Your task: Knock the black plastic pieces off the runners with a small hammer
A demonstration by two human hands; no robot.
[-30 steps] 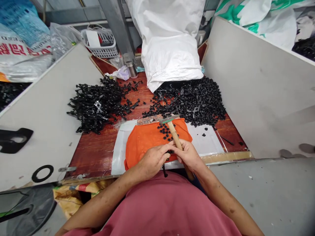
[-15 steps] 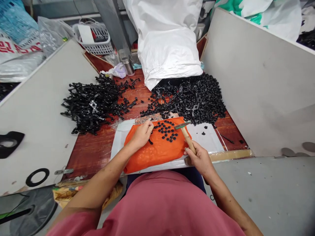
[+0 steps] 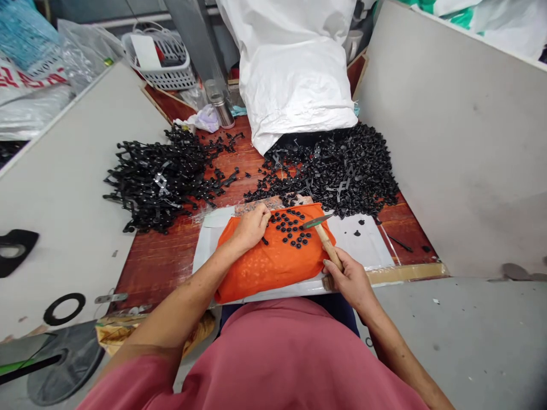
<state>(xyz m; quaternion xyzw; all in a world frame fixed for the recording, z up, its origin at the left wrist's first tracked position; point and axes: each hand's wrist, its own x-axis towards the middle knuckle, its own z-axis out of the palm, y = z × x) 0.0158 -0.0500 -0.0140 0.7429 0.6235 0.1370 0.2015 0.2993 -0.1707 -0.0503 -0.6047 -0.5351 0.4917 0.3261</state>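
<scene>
My right hand point(image 3: 348, 274) is wrapped round the wooden handle of a small hammer point(image 3: 329, 245), whose narrow greenish head lies over the right part of an orange cloth point(image 3: 256, 273). On the cloth, several small round black pieces point(image 3: 290, 228) are spread out, left of the hammer head. My left hand point(image 3: 253, 228) is closed at the cloth's upper left, fingers pinched together. What it grips is mostly hidden; a short dark piece point(image 3: 265, 241) shows just below its fingers.
A pile of linked black parts point(image 3: 158, 176) lies on the left of the red-brown table point(image 3: 149, 267). Loose black pieces point(image 3: 363, 165) are heaped at the right, below a white sack point(image 3: 294, 85). Grey panels point(image 3: 453, 148) flank both sides. A steel flask point(image 3: 222, 108) stands behind.
My left hand has shifted slightly right and up, its fingers still together. The hammer and my right hand stay nearly in place. The whole view has moved a little.
</scene>
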